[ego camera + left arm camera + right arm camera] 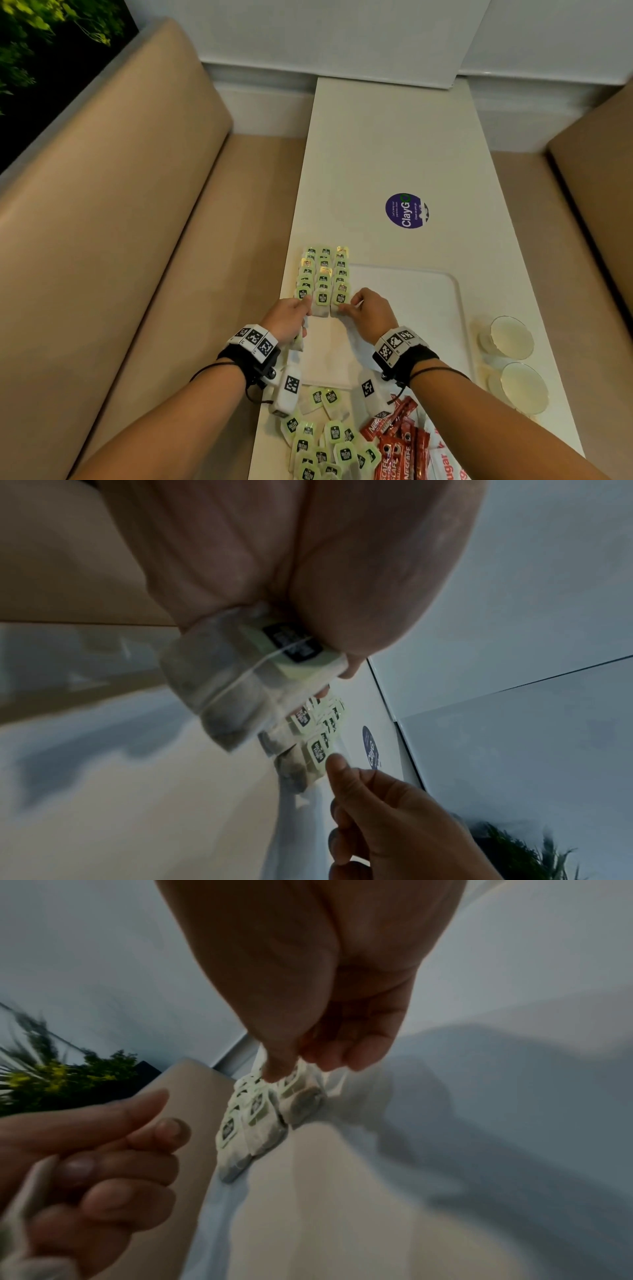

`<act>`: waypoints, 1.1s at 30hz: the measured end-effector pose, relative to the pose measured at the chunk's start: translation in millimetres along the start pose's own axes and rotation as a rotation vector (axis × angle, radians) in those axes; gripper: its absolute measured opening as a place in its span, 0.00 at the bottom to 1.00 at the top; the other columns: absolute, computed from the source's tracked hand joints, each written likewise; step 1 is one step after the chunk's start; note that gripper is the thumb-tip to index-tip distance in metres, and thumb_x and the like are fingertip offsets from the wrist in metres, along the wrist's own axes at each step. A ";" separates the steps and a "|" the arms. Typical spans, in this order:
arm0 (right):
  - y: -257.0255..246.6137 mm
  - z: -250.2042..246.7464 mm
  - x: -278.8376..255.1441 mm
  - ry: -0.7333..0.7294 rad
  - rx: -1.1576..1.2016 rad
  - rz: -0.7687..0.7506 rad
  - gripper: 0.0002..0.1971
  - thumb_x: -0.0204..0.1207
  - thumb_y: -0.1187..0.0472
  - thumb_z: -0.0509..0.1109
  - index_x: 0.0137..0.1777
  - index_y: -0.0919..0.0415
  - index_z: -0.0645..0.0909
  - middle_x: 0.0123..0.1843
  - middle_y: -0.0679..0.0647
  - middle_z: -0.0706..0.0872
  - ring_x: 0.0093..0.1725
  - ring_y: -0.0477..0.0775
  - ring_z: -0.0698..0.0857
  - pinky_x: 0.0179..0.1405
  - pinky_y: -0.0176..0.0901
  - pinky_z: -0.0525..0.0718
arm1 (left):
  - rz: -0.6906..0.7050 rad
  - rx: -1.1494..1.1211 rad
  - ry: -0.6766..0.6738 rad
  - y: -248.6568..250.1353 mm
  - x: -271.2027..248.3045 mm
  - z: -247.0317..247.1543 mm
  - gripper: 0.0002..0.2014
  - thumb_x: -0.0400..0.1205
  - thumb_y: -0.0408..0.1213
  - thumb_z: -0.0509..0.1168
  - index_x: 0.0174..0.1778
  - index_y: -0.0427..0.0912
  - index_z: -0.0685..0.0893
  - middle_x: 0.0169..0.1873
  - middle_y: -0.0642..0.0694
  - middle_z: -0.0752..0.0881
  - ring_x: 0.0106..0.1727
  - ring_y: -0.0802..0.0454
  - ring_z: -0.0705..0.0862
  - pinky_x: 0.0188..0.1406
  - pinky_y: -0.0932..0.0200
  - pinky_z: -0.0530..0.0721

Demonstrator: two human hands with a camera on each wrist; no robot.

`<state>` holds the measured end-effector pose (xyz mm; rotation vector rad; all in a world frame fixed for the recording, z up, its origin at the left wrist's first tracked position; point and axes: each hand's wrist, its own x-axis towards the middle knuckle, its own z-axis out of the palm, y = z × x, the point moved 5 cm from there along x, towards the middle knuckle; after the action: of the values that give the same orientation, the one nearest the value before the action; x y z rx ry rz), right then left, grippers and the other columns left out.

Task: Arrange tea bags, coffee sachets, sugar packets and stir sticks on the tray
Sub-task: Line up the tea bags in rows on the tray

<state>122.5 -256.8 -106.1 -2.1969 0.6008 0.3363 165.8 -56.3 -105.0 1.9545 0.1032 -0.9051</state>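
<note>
A white tray point(428, 301) lies on the table, with three rows of green-tagged tea bags point(323, 274) along its left side. My left hand point(301, 311) is at the near end of the left row, fingers curled round a spare tea bag point(240, 674). My right hand point(347, 305) pinches the nearest tea bag point(301, 1096) of the right row between thumb and finger. Loose tea bags point(329, 442) lie piled near the table's front edge, with red coffee sachets point(397, 442) and white sugar packets point(445, 462) beside them. No stir sticks are in view.
A beige napkin point(329, 353) lies on the tray between my wrists. Two glass bowls point(510, 337) stand right of the tray. A purple sticker point(406, 210) marks the table farther back. Tan benches point(120, 222) flank the narrow table.
</note>
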 end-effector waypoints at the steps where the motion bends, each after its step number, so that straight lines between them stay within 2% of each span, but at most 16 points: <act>1: -5.6 0.8 -3.4 -0.031 0.006 -0.060 0.14 0.77 0.45 0.76 0.43 0.55 0.80 0.39 0.47 0.84 0.39 0.48 0.82 0.35 0.40 0.74 | 0.007 0.009 0.000 1.5 0.0 0.2 0.24 0.90 0.57 0.53 0.42 0.41 0.82 0.24 0.50 0.79 0.20 0.56 0.75 0.25 0.61 0.70; 4: -27.4 10.4 -21.5 -0.209 0.028 -0.251 0.17 0.81 0.42 0.72 0.41 0.57 0.85 0.30 0.44 0.80 0.29 0.41 0.76 0.33 0.36 0.74 | 0.039 0.031 0.004 6.1 -0.7 1.8 0.26 0.89 0.58 0.53 0.42 0.40 0.83 0.24 0.50 0.82 0.18 0.57 0.73 0.29 0.59 0.71; 6: -37.1 16.9 -33.5 -0.270 0.054 -0.311 0.17 0.80 0.40 0.73 0.38 0.53 0.85 0.28 0.43 0.80 0.27 0.39 0.75 0.33 0.34 0.75 | 0.064 0.047 0.019 11.4 -3.1 1.8 0.26 0.89 0.58 0.52 0.42 0.41 0.83 0.26 0.49 0.83 0.21 0.57 0.74 0.31 0.58 0.72; 8: -42.8 22.9 -42.0 -0.292 0.065 -0.352 0.15 0.79 0.42 0.74 0.39 0.52 0.88 0.27 0.43 0.80 0.27 0.40 0.75 0.32 0.32 0.74 | 0.076 0.053 0.028 13.9 -2.8 2.8 0.26 0.90 0.58 0.52 0.41 0.42 0.82 0.28 0.49 0.81 0.26 0.54 0.77 0.34 0.58 0.74; 10: -48.1 27.9 -47.1 -0.314 0.066 -0.380 0.10 0.80 0.48 0.75 0.43 0.54 0.90 0.28 0.44 0.80 0.27 0.40 0.74 0.32 0.32 0.73 | 0.088 0.030 0.009 14.4 -2.6 4.7 0.26 0.89 0.59 0.51 0.40 0.43 0.82 0.28 0.47 0.81 0.28 0.51 0.79 0.38 0.55 0.78; 14: -51.6 32.5 -49.4 -0.336 0.073 -0.407 0.08 0.80 0.56 0.72 0.43 0.57 0.89 0.34 0.56 0.85 0.30 0.43 0.74 0.36 0.40 0.75 | 0.101 0.000 -0.020 10.6 0.8 7.0 0.29 0.87 0.64 0.52 0.39 0.43 0.84 0.32 0.43 0.86 0.32 0.47 0.85 0.47 0.44 0.87; 16: -48.2 30.7 -46.4 -0.303 0.075 -0.392 0.09 0.82 0.56 0.70 0.41 0.56 0.87 0.33 0.49 0.84 0.30 0.42 0.76 0.37 0.40 0.77 | 0.097 -0.069 -0.037 6.4 1.5 7.1 0.28 0.84 0.66 0.55 0.41 0.45 0.85 0.36 0.42 0.88 0.37 0.46 0.87 0.49 0.42 0.88; 18: -43.2 26.2 -42.3 -0.247 0.078 -0.363 0.09 0.84 0.55 0.68 0.42 0.55 0.84 0.36 0.44 0.87 0.33 0.42 0.82 0.39 0.40 0.81 | 0.073 -0.158 -0.071 4.3 -0.9 6.5 0.27 0.82 0.69 0.58 0.46 0.47 0.87 0.41 0.42 0.90 0.42 0.45 0.89 0.49 0.45 0.89; 20: -38.0 21.2 -38.3 -0.210 0.084 -0.334 0.10 0.85 0.53 0.67 0.44 0.56 0.82 0.39 0.48 0.89 0.36 0.47 0.87 0.41 0.43 0.85 | 0.050 -0.252 -0.122 3.2 -5.2 7.3 0.22 0.86 0.59 0.61 0.53 0.43 0.85 0.47 0.40 0.91 0.46 0.45 0.92 0.51 0.49 0.91; 22: -33.9 18.1 -35.8 -0.195 0.104 -0.304 0.10 0.86 0.53 0.66 0.45 0.57 0.81 0.41 0.52 0.89 0.35 0.50 0.88 0.40 0.43 0.85 | 0.082 -0.245 -0.153 3.3 -10.1 7.4 0.11 0.87 0.44 0.65 0.54 0.39 0.84 0.51 0.37 0.90 0.48 0.47 0.92 0.49 0.55 0.91; 24: -29.9 16.2 -34.4 -0.173 0.140 -0.270 0.10 0.87 0.53 0.66 0.45 0.56 0.80 0.41 0.54 0.89 0.33 0.49 0.87 0.40 0.45 0.85 | 0.131 -0.194 -0.175 1.4 -14.0 7.3 0.01 0.85 0.32 0.68 0.48 0.39 0.83 0.46 0.38 0.88 0.45 0.46 0.89 0.46 0.59 0.90; 25: -28.4 15.7 -34.1 -0.161 0.151 -0.262 0.10 0.87 0.53 0.66 0.46 0.56 0.80 0.40 0.55 0.89 0.32 0.49 0.86 0.40 0.46 0.86 | 0.145 -0.155 -0.169 -1.0 -14.6 6.9 0.04 0.85 0.29 0.68 0.46 0.40 0.82 0.43 0.40 0.86 0.44 0.46 0.88 0.44 0.59 0.89; 29: -22.8 23.1 -35.9 -0.189 0.125 -0.255 0.11 0.85 0.51 0.68 0.45 0.56 0.84 0.38 0.52 0.88 0.30 0.47 0.84 0.38 0.44 0.85 | 0.142 -0.072 -0.114 -9.0 -12.3 3.8 0.06 0.85 0.28 0.68 0.44 0.41 0.81 0.37 0.40 0.86 0.39 0.46 0.87 0.38 0.59 0.87; 33: -19.5 34.3 -35.9 -0.264 0.061 -0.240 0.14 0.85 0.51 0.69 0.42 0.59 0.83 0.39 0.60 0.90 0.30 0.50 0.85 0.38 0.48 0.86 | 0.139 -0.055 -0.067 -16.6 -8.2 -2.2 0.04 0.84 0.30 0.70 0.45 0.39 0.81 0.34 0.42 0.87 0.37 0.48 0.87 0.35 0.60 0.84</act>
<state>100.9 -208.5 -99.9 -2.0927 0.1982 0.4648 154.2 -43.1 -111.3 1.8545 -0.0460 -0.8660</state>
